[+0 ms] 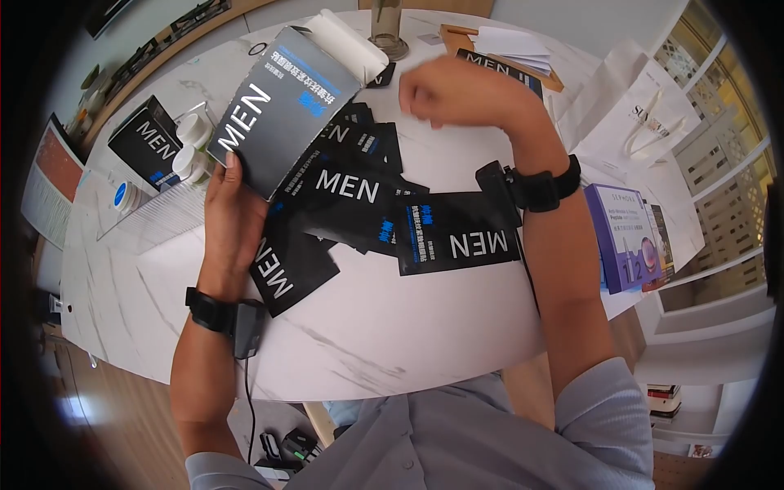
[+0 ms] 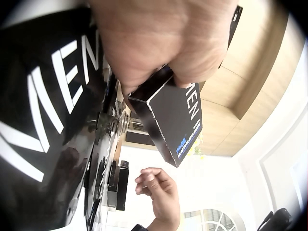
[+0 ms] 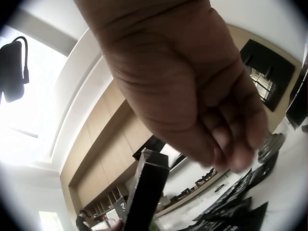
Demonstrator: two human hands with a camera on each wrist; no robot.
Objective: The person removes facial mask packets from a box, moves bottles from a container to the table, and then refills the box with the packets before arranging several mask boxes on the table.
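Note:
My left hand (image 1: 235, 212) (image 2: 166, 38) grips the lower edge of a dark grey MEN box (image 1: 286, 106) (image 2: 175, 115) (image 3: 147, 192), tilted above the table, its white-lined flap standing out at the top end. Under and beside it, several black MEN pouches (image 1: 461, 233) (image 2: 43, 120) lie overlapping in a loose pile. My right hand (image 1: 469, 91) (image 2: 164, 195) (image 3: 187, 86) is raised to the right of the box, apart from it, with loosely bent fingers and nothing held. Whether anything remains inside the box cannot be seen.
Left on the marble table (image 1: 359, 327) stand another black box (image 1: 147, 135), white jars (image 1: 189, 163) and a clear stand. A glass vase (image 1: 387, 33) and a wooden tray (image 1: 555, 80) with papers are at the back. A white bag (image 1: 637, 110) and purple box (image 1: 625, 237) stand right.

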